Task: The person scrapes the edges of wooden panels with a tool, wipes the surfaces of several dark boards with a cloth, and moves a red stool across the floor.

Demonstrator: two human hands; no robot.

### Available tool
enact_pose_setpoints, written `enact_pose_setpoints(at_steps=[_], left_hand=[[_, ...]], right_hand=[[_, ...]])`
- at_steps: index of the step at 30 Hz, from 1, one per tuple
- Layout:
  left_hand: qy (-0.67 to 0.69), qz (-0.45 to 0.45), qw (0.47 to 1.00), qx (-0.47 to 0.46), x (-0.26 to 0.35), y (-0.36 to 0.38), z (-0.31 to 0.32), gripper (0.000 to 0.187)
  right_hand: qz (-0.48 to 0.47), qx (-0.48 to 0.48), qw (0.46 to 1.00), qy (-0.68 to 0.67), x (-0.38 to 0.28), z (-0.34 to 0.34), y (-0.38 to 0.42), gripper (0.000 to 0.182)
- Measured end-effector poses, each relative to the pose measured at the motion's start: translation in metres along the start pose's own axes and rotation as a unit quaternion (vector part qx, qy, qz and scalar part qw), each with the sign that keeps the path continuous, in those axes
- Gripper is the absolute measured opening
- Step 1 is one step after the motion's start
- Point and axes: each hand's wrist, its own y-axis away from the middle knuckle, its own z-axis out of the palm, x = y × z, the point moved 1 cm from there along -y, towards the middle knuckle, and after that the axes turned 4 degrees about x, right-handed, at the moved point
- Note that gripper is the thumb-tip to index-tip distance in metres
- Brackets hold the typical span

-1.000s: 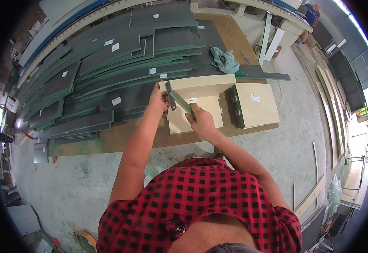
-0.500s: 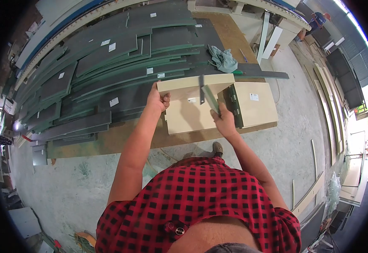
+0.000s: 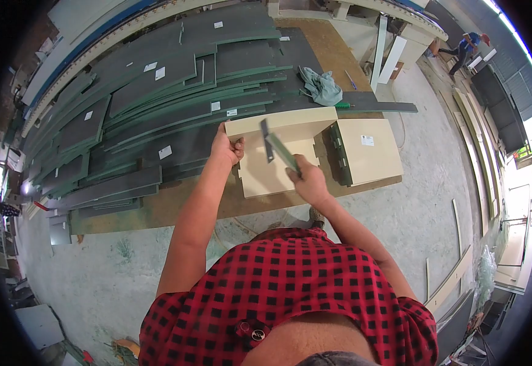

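Left hand (image 3: 226, 148) grips the cream panel (image 3: 278, 160) on the counter (image 3: 174, 204); right hand (image 3: 307, 181) clutches a hammer (image 3: 276, 146) above it, dark boards (image 3: 156, 97) stacked behind.

Red-and-black checked short-sleeved shirt (image 3: 290, 287)

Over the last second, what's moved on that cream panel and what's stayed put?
The right hand keeps its grip on the hammer and has swung it: head near the panel's left end a second ago, then across to the right, now back over the middle. The left hand stayed clamped on the left end of the upright cream panel. The flat cream board, green rag and dark boards did not move.
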Motion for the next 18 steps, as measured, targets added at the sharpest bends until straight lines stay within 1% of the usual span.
enact_pose_setpoints(at_steps=[2,6,8,10,11,12,13,15,16,18], left_hand=[[0.002,0.003,1.0,0.001,0.0,0.0,0.0,0.04],[0.005,-0.006,1.0,0.013,-0.001,-0.002,-0.001,0.04],[0.011,-0.01,1.0,-0.001,-0.001,-0.004,-0.002,0.038],[0.011,-0.002,1.0,-0.001,-0.004,-0.002,-0.003,0.039],[0.009,0.006,1.0,-0.001,-0.005,-0.001,-0.004,0.039],[0.01,0.006,1.0,-0.001,-0.006,0.001,-0.005,0.039],[0.008,0.004,1.0,-0.01,-0.007,0.002,-0.005,0.037],[0.004,0.001,1.0,-0.017,-0.01,0.004,-0.008,0.035],[0.007,-0.002,1.0,-0.03,-0.012,0.005,-0.011,0.033],[0.007,-0.009,0.999,-0.042,-0.019,0.007,-0.017,0.031]], right_hand=[[-0.022,-0.022,1.0,0.002,-0.007,0.009,-0.003,0.024],[-0.016,-0.015,1.0,-0.002,0.002,0.0,-0.006,0.025],[0.043,0.022,0.998,-0.027,0.028,-0.01,-0.006,0.025],[0.079,0.091,0.986,-0.116,0.059,-0.02,-0.001,0.025],[0.089,0.122,0.973,-0.176,0.055,-0.034,0.003,0.023],[0.121,0.109,0.97,-0.181,0.066,-0.046,0.007,0.018],[0.121,0.108,0.97,-0.181,0.072,-0.054,0.01,0.018],[0.192,0.172,0.909,-0.328,0.082,-0.065,0.017,0.014],[0.195,0.173,0.908,-0.328,0.083,-0.069,0.018,0.014],[0.221,0.172,0.859,-0.428,0.087,-0.075,0.017,0.015]])
